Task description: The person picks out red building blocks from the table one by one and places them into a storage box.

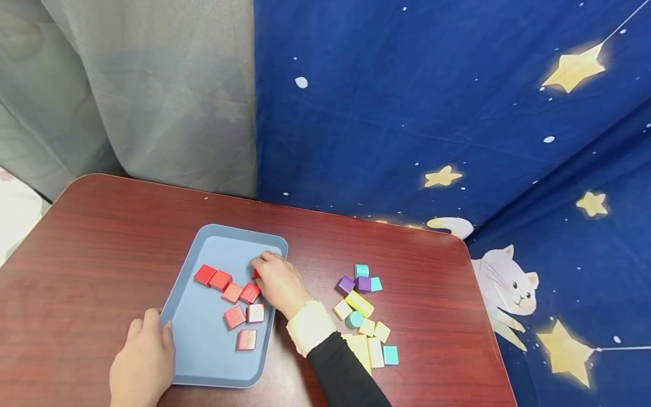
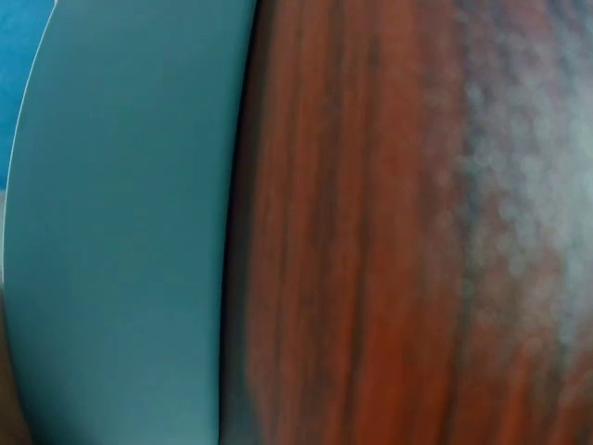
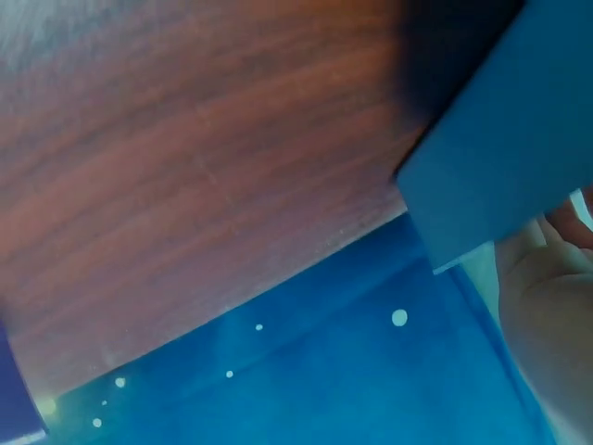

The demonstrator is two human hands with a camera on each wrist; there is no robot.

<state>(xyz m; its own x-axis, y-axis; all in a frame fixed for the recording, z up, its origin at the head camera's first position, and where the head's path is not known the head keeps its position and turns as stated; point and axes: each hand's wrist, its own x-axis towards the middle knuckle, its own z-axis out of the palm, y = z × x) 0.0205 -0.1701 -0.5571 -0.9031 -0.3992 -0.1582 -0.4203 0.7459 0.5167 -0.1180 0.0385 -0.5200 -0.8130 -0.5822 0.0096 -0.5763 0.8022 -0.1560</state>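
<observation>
A blue-grey tray (image 1: 203, 362) lies on the table, its side wall (image 2: 120, 222) filling much of the left wrist view. My left hand (image 1: 144, 359) grips the tray's left rim, thumb at the edge. Over the tray's right side, my right hand (image 1: 280, 282) pinches a red block (image 1: 255, 274), mostly covered by the fingers. Other red blocks (image 1: 221, 280) lie in the tray, some touching in a slanting row. Nearer the front are a whitish-faced red block (image 1: 256, 313) and a worn red block (image 1: 247, 340). In the right wrist view, part of my right hand (image 3: 551, 315) shows beyond the tray wall (image 3: 500, 148).
Right of the tray, loose blocks lie on the reddish-brown table (image 1: 432, 316): purple blocks (image 1: 346, 285), a yellow block (image 1: 359, 303), pale yellow blocks (image 1: 375, 351) and teal blocks (image 1: 390, 355). A blue star-patterned curtain (image 1: 356, 113) and a grey curtain (image 1: 178, 113) hang behind.
</observation>
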